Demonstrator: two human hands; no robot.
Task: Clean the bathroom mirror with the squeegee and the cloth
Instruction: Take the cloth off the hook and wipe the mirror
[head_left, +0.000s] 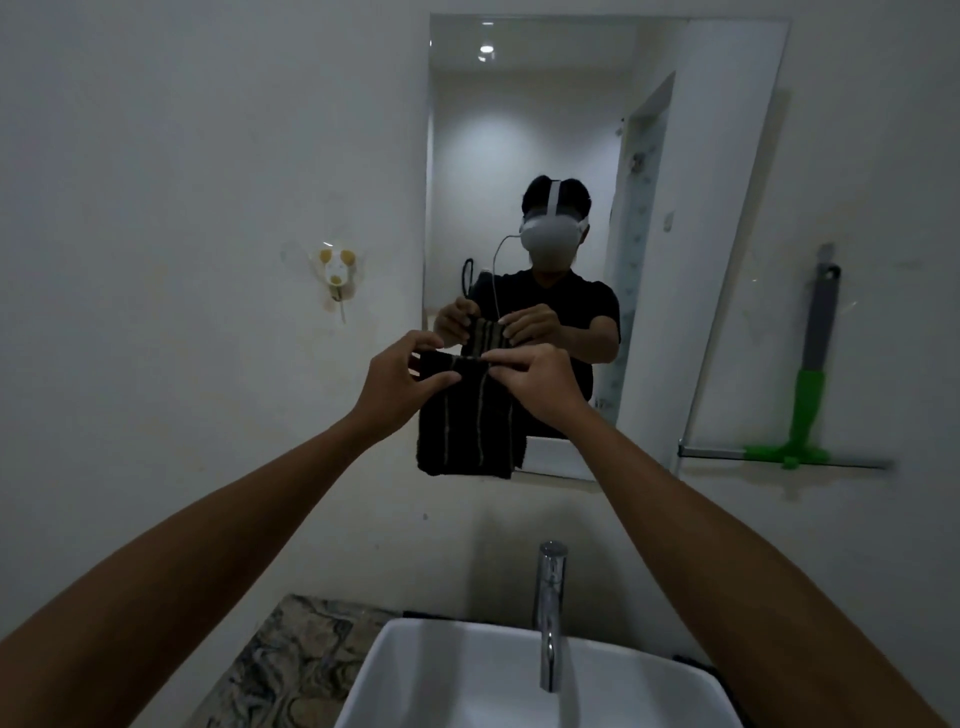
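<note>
A black cloth (470, 431) with thin pale stripes hangs folded in front of the mirror's lower left corner. My left hand (400, 382) pinches its top left edge and my right hand (535, 379) pinches its top right edge. The wall mirror (675, 208) reflects a person holding the same cloth. A squeegee (808, 395) with a green head and grey handle stands on a glass shelf (857, 462) to the right of the mirror, away from both hands.
A white basin (441, 686) with a chrome tap (549, 613) sits below my arms. A marbled counter (291, 670) lies to its left. A small plastic wall hook (336, 273) hangs left of the mirror.
</note>
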